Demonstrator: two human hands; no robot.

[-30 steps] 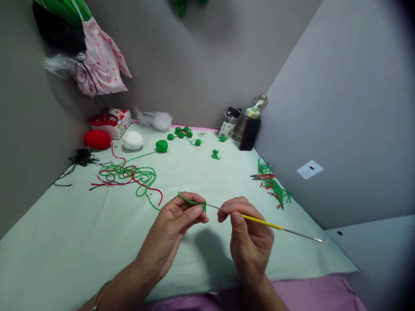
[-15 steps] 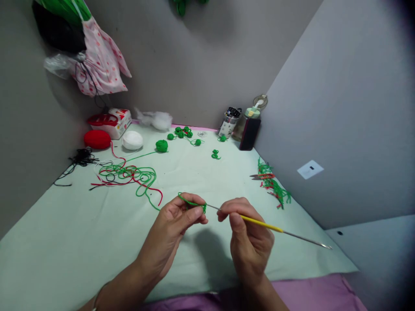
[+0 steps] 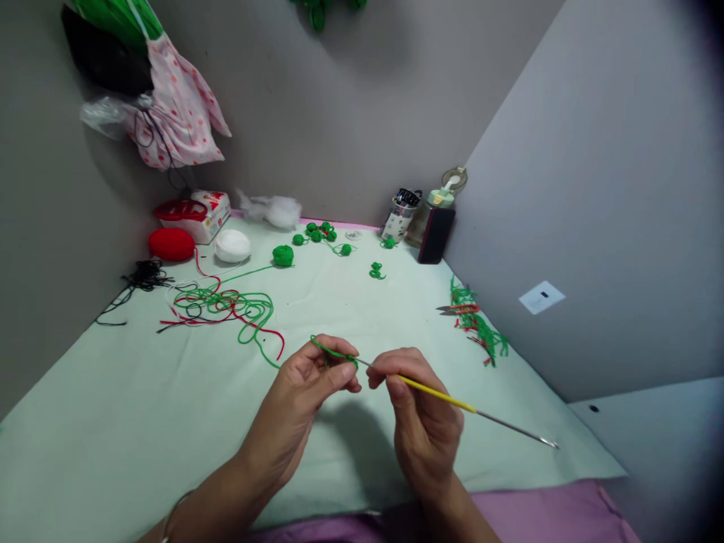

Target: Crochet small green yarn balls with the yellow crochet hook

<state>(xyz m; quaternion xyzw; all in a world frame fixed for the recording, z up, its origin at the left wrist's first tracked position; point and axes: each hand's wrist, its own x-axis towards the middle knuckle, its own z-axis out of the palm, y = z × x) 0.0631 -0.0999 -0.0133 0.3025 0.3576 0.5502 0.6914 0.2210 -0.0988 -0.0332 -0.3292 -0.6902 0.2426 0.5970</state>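
Note:
My left hand (image 3: pixel 308 388) pinches a small piece of green crochet (image 3: pixel 354 362) between thumb and fingers. Green yarn (image 3: pixel 331 350) loops over its index finger and trails down to the tangle on the table. In my right hand (image 3: pixel 421 411) is a crochet hook (image 3: pixel 435 393) with a yellow grip and metal ends, held like a pen. Its left tip meets the green crochet at my left fingertips; whether it passes through a stitch is too small to tell. The other hooked end points out to the lower right.
Tangled green, red, black and white yarn (image 3: pixel 226 302) lies left. Behind it sit a green yarn ball (image 3: pixel 283 256), a red ball (image 3: pixel 171 244) and a white ball (image 3: pixel 232 246). To the right are orange-handled snips (image 3: pixel 461 309) on yarn scraps (image 3: pixel 480 328); a phone (image 3: pixel 437 236) leans behind.
My right hand has moved left with the crochet hook, bringing its tip further into the green crochet. My left hand has barely moved.

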